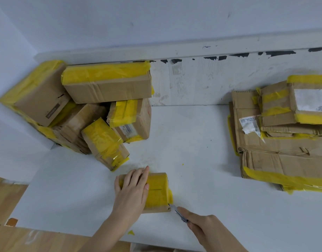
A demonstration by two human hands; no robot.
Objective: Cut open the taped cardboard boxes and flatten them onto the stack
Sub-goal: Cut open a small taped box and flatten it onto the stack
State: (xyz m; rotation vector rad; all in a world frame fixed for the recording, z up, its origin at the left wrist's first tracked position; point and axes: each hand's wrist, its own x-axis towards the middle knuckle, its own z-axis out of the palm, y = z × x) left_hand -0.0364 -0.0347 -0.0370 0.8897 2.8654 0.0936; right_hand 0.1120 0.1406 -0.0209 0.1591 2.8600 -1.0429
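A small brown cardboard box wrapped in yellow tape [157, 192] lies on the white counter [202, 179], near its front edge and roughly central in the view. The left hand [132, 190] rests flat on top of the box, fingers straight and slightly spread, pressing it down; this grip encloses nothing. The right hand [204, 227] holds a slim utility knife with a metal blade [178, 212], fingers curled round the handle. The blade tip touches the near right corner of the box, at the lower edge of the yellow tape.

At the far left corner of the counter, against the white wall [156, 20], sits a pile of taped cardboard boxes [94, 106], stacked unevenly and tilted at various angles. It stands apart from the small box.

At the right side of the counter lies the stack of flattened brown cardboard sheets with yellow tape strips [280, 139], several layers deep, with white shipping labels visible on some sheets.

A small scrap of yellow tape [131, 232] lies on the counter near the front edge, beside the left forearm. Wooden flooring [5, 197] shows at lower left.
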